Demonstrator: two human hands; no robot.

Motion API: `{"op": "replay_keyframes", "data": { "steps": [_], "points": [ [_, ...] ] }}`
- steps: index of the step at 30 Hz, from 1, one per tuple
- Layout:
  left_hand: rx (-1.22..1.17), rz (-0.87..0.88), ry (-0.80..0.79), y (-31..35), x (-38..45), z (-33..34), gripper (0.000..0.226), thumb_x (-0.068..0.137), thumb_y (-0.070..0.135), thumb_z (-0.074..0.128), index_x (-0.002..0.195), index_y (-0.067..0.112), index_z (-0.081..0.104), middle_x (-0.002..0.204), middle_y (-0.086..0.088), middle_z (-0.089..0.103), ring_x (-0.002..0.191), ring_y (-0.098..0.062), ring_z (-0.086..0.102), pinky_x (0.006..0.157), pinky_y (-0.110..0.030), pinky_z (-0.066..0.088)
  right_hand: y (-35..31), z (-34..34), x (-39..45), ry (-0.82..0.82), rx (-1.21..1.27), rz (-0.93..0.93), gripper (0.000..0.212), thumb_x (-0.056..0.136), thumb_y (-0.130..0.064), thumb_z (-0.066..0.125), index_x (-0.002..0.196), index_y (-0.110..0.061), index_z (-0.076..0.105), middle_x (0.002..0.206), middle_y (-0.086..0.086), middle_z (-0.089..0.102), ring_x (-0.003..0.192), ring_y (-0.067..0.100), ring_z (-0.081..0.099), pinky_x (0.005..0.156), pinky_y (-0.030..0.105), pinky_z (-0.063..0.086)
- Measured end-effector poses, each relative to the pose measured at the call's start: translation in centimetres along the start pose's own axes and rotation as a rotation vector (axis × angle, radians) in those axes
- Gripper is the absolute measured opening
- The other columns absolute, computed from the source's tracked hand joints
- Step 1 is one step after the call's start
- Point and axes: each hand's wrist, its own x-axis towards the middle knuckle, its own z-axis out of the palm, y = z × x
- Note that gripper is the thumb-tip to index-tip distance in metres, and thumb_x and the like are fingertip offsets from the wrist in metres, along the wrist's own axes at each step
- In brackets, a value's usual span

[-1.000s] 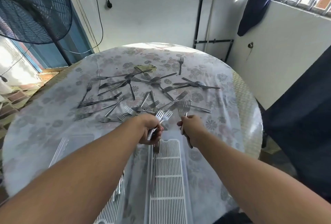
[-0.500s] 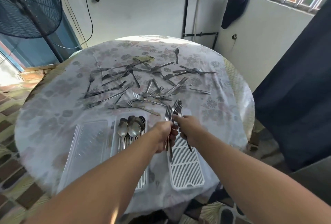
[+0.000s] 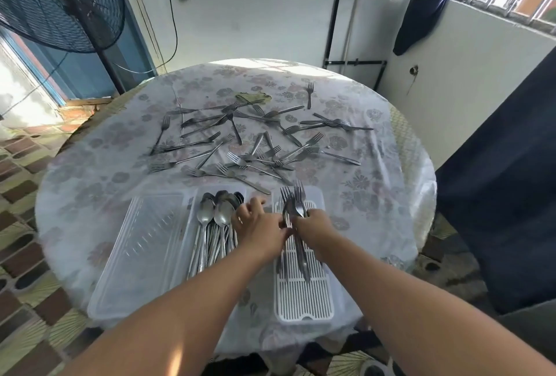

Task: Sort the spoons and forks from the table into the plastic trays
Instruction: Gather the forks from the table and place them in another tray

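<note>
Left hand (image 3: 258, 219) now released, fingers spread, right hand (image 3: 313, 222) grasping forks (image 3: 294, 201) over tray (image 3: 304, 300)

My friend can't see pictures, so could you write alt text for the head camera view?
A person's right hand grips a bundle of forks over a slatted white tray, the left hand beside it. Spoons fill the middle tray; many forks remain scattered on the round table.

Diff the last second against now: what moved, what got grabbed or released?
Both hands carried their forks back from the pile to the slatted tray. The left hand let go; the right hand now grips the fork bundle, lowering it in. Spoons and scattered forks unchanged.
</note>
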Motion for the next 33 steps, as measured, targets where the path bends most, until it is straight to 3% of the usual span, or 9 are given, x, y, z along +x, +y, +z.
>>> {"op": "replay_keyframes", "data": {
  "steps": [4, 7, 10, 13, 17, 20, 23, 29, 33],
  "points": [
    [0.059, 0.053, 0.135, -0.7, 0.7, 0.5, 0.023, 0.091, 0.058, 0.065, 0.098, 0.037, 0.072, 0.154, -0.001, 0.023, 0.135, -0.034, 0.016, 0.117, -0.052, 0.011, 0.8, 0.7, 0.8, 0.021, -0.162, -0.012, 0.021, 0.099, -0.027, 0.058, 0.091, -0.007, 0.062, 0.076, 0.007, 0.06, 0.063, 0.021, 0.053, 0.053, 0.028, 0.038],
    [0.165, 0.092, 0.217, -0.5, 1.0, 0.9, 0.038, 0.087, 0.059, 0.069, 0.115, 0.034, 0.063, 0.151, -0.007, 0.022, 0.135, -0.034, 0.017, 0.116, -0.052, 0.013, 1.1, 1.1, 0.6, 0.031, -0.166, -0.048, 0.017, 0.102, -0.021, 0.049, 0.108, -0.007, 0.057, 0.096, 0.009, 0.063, 0.081, 0.022, 0.06, 0.064, 0.033, 0.046],
    [0.189, 0.105, 0.282, -0.4, 1.2, 1.2, 0.044, 0.089, 0.056, 0.067, 0.125, 0.032, 0.055, 0.147, -0.01, 0.026, 0.133, -0.034, 0.019, 0.117, -0.052, 0.017, 1.5, 1.1, -0.2, 0.009, -0.218, -0.103, 0.012, 0.103, -0.018, 0.046, 0.109, -0.01, 0.053, 0.095, 0.008, 0.061, 0.083, 0.024, 0.059, 0.067, 0.035, 0.045],
    [0.258, 0.223, 0.204, -0.5, 1.6, 0.9, 0.025, 0.094, 0.054, 0.062, 0.115, 0.042, 0.066, 0.152, -0.007, 0.025, 0.138, -0.036, 0.016, 0.121, -0.056, 0.006, 1.6, 0.8, -0.5, -0.007, -0.242, -0.12, 0.018, 0.097, -0.006, 0.045, 0.111, -0.011, 0.054, 0.098, 0.008, 0.062, 0.081, 0.023, 0.059, 0.058, 0.031, 0.042],
    [0.402, 0.236, -0.01, -0.5, 2.2, 0.5, 0.042, 0.097, 0.062, 0.049, 0.137, 0.049, 0.056, 0.168, -0.006, 0.003, 0.151, -0.042, -0.004, 0.116, -0.063, -0.019, 1.4, 0.4, -0.6, 0.042, -0.29, -0.162, 0.025, 0.095, -0.001, 0.049, 0.117, -0.008, 0.06, 0.104, 0.011, 0.063, 0.081, 0.024, 0.057, 0.053, 0.03, 0.037],
    [0.519, 0.19, -0.094, 0.0, 2.2, 0.1, 0.055, 0.101, 0.056, 0.044, 0.153, 0.044, 0.036, 0.17, -0.015, -0.012, 0.153, -0.045, -0.014, 0.112, -0.065, -0.027, 1.5, 0.7, -1.0, 0.052, -0.32, -0.187, 0.036, 0.096, -0.005, 0.055, 0.131, -0.008, 0.051, 0.124, 0.018, 0.056, 0.102, 0.033, 0.058, 0.071, 0.03, 0.043],
    [0.502, 0.195, -0.036, 0.2, 1.6, 0.2, 0.055, 0.097, 0.04, 0.052, 0.15, 0.034, 0.04, 0.168, -0.018, -0.006, 0.153, -0.044, -0.01, 0.112, -0.062, -0.027, 1.8, 1.1, -1.8, 0.058, -0.378, -0.293, 0.059, 0.095, -0.006, 0.054, 0.15, -0.012, 0.035, 0.138, 0.018, 0.043, 0.128, 0.038, 0.045, 0.103, 0.044, 0.042],
    [0.508, 0.333, 0.041, 0.0, 0.9, 0.9, 0.049, 0.094, 0.028, 0.053, 0.143, 0.029, 0.049, 0.154, -0.009, 0.022, 0.145, -0.039, 0.01, 0.117, -0.059, -0.02, 2.5, -0.1, -2.3, 0.052, -0.854, -0.593, 0.032, 0.095, -0.006, 0.054, 0.127, -0.01, 0.056, 0.128, 0.014, 0.053, 0.118, 0.034, 0.05, 0.086, 0.04, 0.046],
    [0.495, 0.336, -0.021, -0.2, 1.4, 0.9, 0.046, 0.096, 0.039, 0.048, 0.141, 0.041, 0.05, 0.156, -0.009, 0.023, 0.147, -0.039, 0.006, 0.116, -0.063, -0.02, 2.6, -0.6, -2.0, 0.018, -1.21, -0.664, 0.034, 0.098, -0.02, 0.052, 0.13, -0.01, 0.059, 0.131, 0.013, 0.061, 0.125, 0.034, 0.051, 0.112, 0.043, 0.037]
  ]
}}
